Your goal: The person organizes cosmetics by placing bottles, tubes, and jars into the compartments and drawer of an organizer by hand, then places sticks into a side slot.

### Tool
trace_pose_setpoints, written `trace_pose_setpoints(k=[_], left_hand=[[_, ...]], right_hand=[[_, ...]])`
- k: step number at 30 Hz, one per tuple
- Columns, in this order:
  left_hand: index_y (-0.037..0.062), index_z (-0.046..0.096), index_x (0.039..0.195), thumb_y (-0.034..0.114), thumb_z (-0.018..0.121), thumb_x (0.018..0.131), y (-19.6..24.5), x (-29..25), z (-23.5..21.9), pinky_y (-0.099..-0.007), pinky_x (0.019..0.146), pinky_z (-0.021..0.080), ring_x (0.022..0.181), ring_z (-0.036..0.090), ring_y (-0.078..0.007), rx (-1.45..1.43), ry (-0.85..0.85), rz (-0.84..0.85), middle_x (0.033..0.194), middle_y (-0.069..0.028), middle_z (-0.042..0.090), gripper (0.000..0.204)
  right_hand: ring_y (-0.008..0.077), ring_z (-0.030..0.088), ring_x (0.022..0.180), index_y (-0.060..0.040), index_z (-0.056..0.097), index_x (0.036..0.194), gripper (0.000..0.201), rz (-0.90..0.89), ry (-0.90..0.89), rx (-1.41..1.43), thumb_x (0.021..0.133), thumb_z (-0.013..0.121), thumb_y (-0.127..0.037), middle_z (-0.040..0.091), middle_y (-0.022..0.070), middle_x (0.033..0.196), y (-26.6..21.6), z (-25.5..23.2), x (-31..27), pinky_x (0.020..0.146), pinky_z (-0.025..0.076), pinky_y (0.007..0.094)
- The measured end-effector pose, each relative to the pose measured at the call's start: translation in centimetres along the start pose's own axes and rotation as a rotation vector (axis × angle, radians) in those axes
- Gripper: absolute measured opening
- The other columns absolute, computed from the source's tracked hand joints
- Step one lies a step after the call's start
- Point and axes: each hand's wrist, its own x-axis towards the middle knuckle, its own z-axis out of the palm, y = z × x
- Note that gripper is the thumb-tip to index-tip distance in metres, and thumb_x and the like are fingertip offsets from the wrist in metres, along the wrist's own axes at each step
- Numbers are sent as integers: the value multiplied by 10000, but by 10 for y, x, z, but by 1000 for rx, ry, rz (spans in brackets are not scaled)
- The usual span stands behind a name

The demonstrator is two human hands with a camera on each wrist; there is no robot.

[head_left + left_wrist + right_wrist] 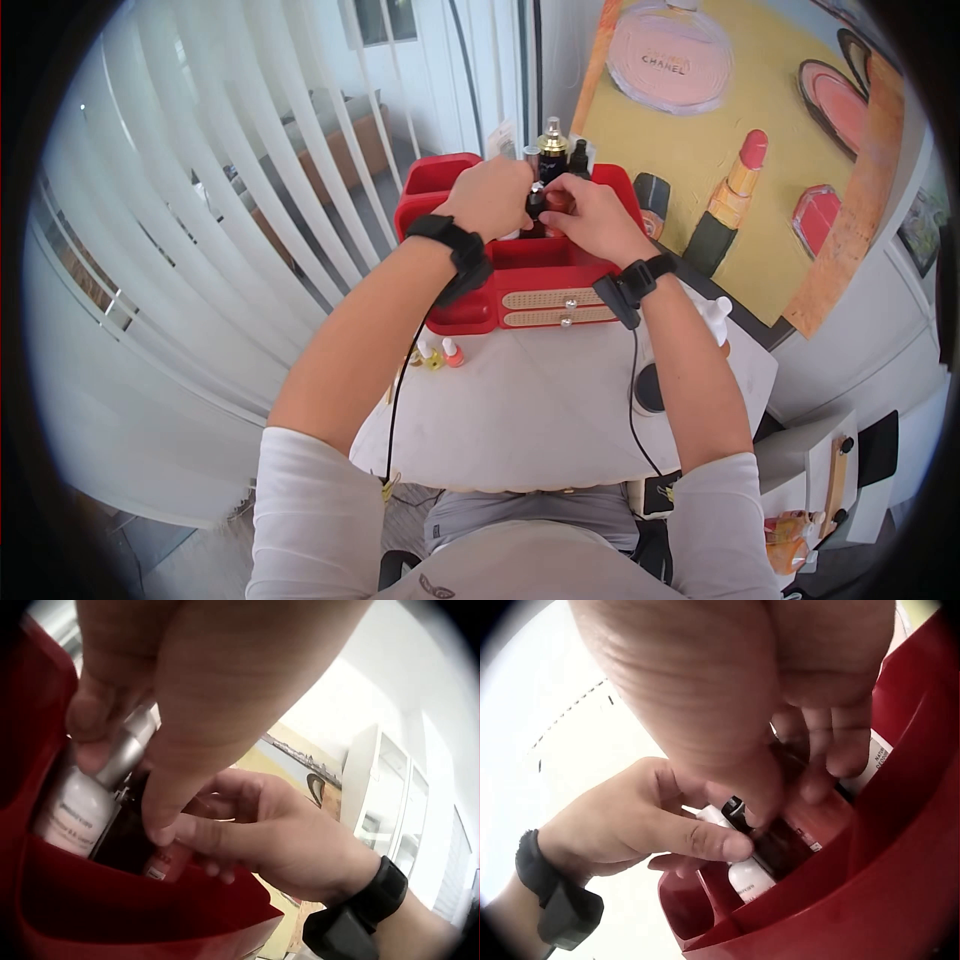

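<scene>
Both hands reach into a red cosmetics organizer (530, 255). A small dark bottle (536, 206) with a shiny top stands between them. My left hand (487, 200) curls its fingers behind this bottle, with the thumb on its near side. From the other side, my right hand (598, 220) bends thumb and index finger around its upper part. Left of it, a white bottle (73, 814) with a silver cap leans beneath the left fingers. A red-orange bottle (821, 814) stands close on its other side, under the right fingertips. The fingers hide parts of all these bottles.
Behind the hands rise a black bottle with a gold collar (552, 150) and a black pump bottle (578, 158). Nail polish bottles (453, 352) stand on the white table (500, 430) before the organizer. A dark round lid (650, 388) lies near the right forearm; cables trail from both wrists.
</scene>
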Motion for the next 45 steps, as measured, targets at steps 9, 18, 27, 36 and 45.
trace_pose_setpoints(k=[9,18,27,36,45], left_hand=[[56,752,1059,190,844,865,-29,-116,-25,-442,731,564,897,702,-352,-87,271,86,1073,-120,696,253],[69,744,1157,74,882,819,-96,-233,62,-336,713,555,828,684,-250,-379,-85,-87,1128,-92,666,365],[4,737,981,-2,837,812,-54,-225,79,-394,736,555,813,690,-324,-398,-109,40,968,-120,687,197],[16,700,1015,4,815,834,19,-127,-9,-424,770,549,896,676,-365,-310,226,245,1010,-125,636,215],[-8,698,1035,5,815,853,0,-59,7,-397,810,537,884,649,-298,-371,160,149,1004,-135,586,217]], right_hand=[[336,722,907,-50,680,1187,358,-488,447,-286,869,820,-135,683,141,1103,-37,38,-65,801,595,451],[375,718,921,-67,667,1096,330,-241,-229,-96,867,822,-247,646,133,1113,6,191,-94,794,584,487],[349,697,900,-51,688,897,138,-296,-211,-97,904,771,-161,656,116,877,19,175,-130,786,565,473],[345,696,861,-24,701,961,142,-401,67,-309,903,770,-134,675,133,920,-59,33,-100,750,566,457],[315,715,767,-4,726,1006,121,-316,16,-214,925,790,-67,707,160,834,-8,12,-36,734,564,384]])
